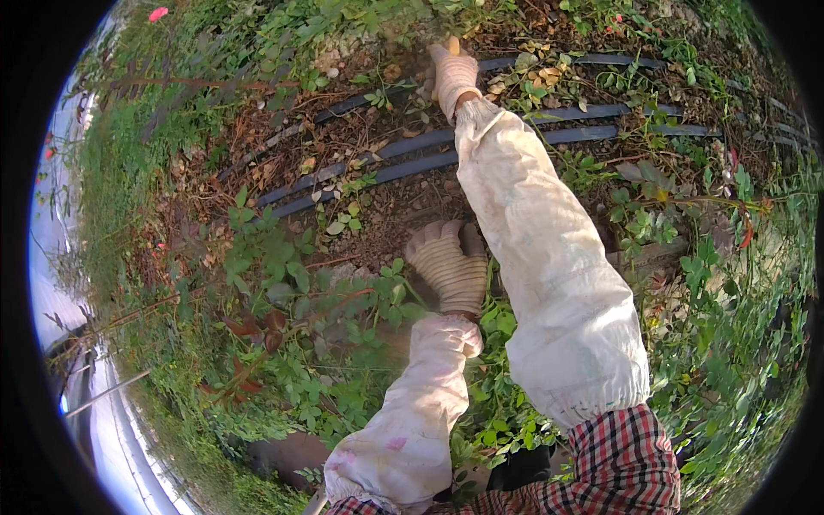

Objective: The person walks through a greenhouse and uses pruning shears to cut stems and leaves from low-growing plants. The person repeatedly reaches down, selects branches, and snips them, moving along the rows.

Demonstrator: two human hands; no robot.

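My right hand [454, 72], in a pale ribbed work glove, reaches far across the bed past the black drip lines. It is closed around a tan handle [454, 46], whose end stands up above the fist; whatever is at its other end is hidden. Nearer to me, my left hand [449, 265] wears a dirty striped glove and rests knuckles-up on the bare soil [380, 238]. Its fingertips and palm are turned away from view. Leafy rose stems [277, 264] stand close to its left, partly in front of the forearm.
Flat black drip lines [412, 145] run across the bed. Dry leaves [547, 77] and twigs litter the soil. A thorny-looking stem [708, 199] crosses on the right. Dense foliage [360, 393] surrounds both arms. Pale plastic sheeting [58, 283] lies along the left edge.
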